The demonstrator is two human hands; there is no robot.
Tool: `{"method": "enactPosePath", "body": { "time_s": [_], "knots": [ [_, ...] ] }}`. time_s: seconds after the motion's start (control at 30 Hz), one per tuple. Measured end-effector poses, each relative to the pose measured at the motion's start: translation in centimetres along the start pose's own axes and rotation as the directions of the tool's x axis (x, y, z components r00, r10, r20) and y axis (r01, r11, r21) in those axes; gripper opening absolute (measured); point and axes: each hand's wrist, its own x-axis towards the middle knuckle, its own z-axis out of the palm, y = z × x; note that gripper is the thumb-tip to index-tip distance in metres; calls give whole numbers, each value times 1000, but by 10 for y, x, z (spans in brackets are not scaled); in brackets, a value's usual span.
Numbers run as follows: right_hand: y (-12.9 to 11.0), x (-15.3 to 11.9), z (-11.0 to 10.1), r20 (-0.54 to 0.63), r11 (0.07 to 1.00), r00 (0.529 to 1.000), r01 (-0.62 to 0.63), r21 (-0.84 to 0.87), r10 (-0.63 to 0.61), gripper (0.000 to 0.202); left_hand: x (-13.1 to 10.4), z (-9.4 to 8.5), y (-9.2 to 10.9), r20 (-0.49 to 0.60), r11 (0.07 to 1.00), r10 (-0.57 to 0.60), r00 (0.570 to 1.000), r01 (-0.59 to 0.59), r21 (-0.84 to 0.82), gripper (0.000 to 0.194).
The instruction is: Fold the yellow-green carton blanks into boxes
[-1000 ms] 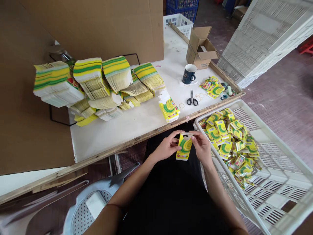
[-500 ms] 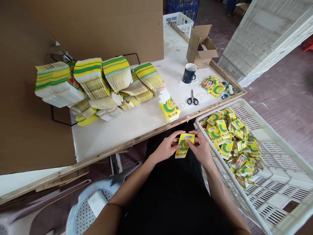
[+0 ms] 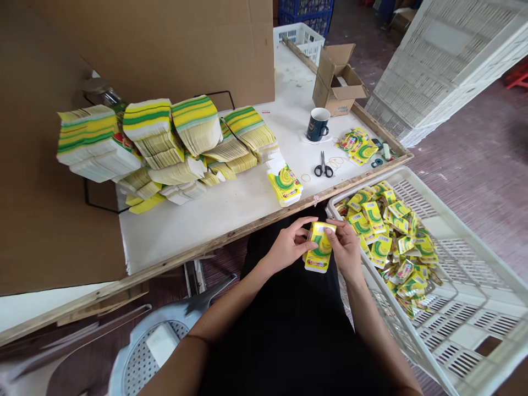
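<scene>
Over my lap, just in front of the table edge, I hold a small yellow and green printed carton (image 3: 319,250) between both hands. My left hand (image 3: 289,245) grips its left side, thumb on the face. On the right side, my right hand (image 3: 345,247) is closed on it, its thumb near the top by the barcode. Fingers behind the carton are hidden. A small pile of similar flat cartons (image 3: 284,184) lies on the table beyond my hands. To the right, a white plastic crate (image 3: 466,231) holds a heap of yellow and green packs (image 3: 381,250).
Bundled stacks of flat cartons (image 3: 196,124) cover the table's left side against a cardboard sheet (image 3: 185,49). Scissors (image 3: 323,166), a dark mug (image 3: 318,125), loose packs (image 3: 358,146) and an open cardboard box (image 3: 338,85) are at right. Below stands a grey-blue perforated stool (image 3: 136,352).
Both hands and the carton have shifted slightly right. The carton looks fuller and more box-like now, and my right thumb has moved up toward its top right corner.
</scene>
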Motion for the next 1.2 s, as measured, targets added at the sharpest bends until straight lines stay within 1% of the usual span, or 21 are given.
{"method": "enactPosePath", "body": {
  "time_s": [0.03, 0.07, 0.13, 0.17, 0.2, 0.23, 0.27, 0.33, 0.43, 0.6, 0.7, 0.77, 0.83, 0.9, 0.93, 0.97, 1.03, 1.1, 1.13, 1.17, 1.2],
  "knots": [
    [0, 2, -1, -104, 996, 995, 17, 85, -8, 35, 4, -1, 2, -26, 996, 71, 997, -69, 54, 62],
    [0, 5, -4, -242, 982, 970, 63, 178, -18, 36, 10, -4, 4, -63, 979, 162, 985, -152, 134, 62],
    [0, 13, -12, -489, 924, 872, 172, 342, 19, 41, 25, -17, 6, -134, 881, 368, 920, -299, 366, 65],
    [0, 16, -16, -546, 893, 834, 189, 409, 74, 43, 34, -25, 4, -162, 808, 444, 881, -316, 498, 65],
    [0, 18, -19, -550, 870, 824, 163, 466, 141, 44, 43, -34, 2, -171, 738, 493, 853, -305, 602, 67],
    [1, 18, -20, -514, 856, 832, 99, 507, 209, 43, 52, -43, -2, -164, 681, 504, 848, -273, 680, 71],
    [2, 17, -20, -457, 847, 848, 21, 532, 266, 42, 59, -51, -7, -164, 635, 490, 856, -223, 739, 74],
    [4, 12, -14, -337, 837, 882, -109, 537, 331, 37, 69, -62, -17, -146, 576, 440, 886, -153, 803, 60],
    [8, 2, 3, -218, 844, 919, -183, 504, 329, 34, 71, -69, -28, -140, 538, 448, 883, -141, 831, 35],
    [8, -2, 29, -88, 855, 938, -263, 448, 335, 35, 62, -71, -31, -100, 497, 501, 859, -192, 846, 35],
    [6, 2, 36, -54, 872, 941, -289, 395, 335, 37, 48, -66, -27, -108, 519, 581, 807, -265, 812, 27],
    [7, 4, 37, -50, 877, 939, -297, 378, 340, 45, 31, -55, -24, -69, 530, 639, 766, -373, 761, 29],
    [8, 6, 35, -67, 885, 944, -275, 375, 322, 47, 12, -41, -21, 69, 535, 654, 753, -525, 662, 28],
    [9, 6, 30, -96, 902, 954, -231, 366, 283, 41, -6, -26, -17, 179, 572, 629, 757, -606, 553, 28],
    [9, 6, 28, -109, 912, 958, -214, 350, 267, 38, -12, -20, -16, 189, 592, 633, 750, -627, 506, 27],
    [9, 6, 26, -114, 921, 960, -208, 330, 258, 37, -17, -15, -15, 154, 621, 640, 753, -625, 473, 27],
    [9, 3, 23, -97, 936, 964, -212, 281, 247, 38, -19, -11, -12, -21, 722, 620, 785, -559, 409, 36],
    [7, -1, 24, -48, 943, 968, -226, 243, 245, 42, -16, -12, -9, -218, 861, 499, 839, -449, 240, 54],
    [7, -4, 26, -17, 943, 969, -236, 234, 247, 44, -12, -14, -8, -257, 915, 404, 878, -389, 108, 62],
    [6, -6, 29, 16, 941, 968, -247, 230, 251, 44, -9, -16, -7, -240, 946, 303, 922, -321, -37, 66],
    [6, -9, 31, 46, 938, 966, -258, 231, 254, 43, -6, -18, -7, -180, 954, 213, 960, -244, -174, 69]
  ]
}}
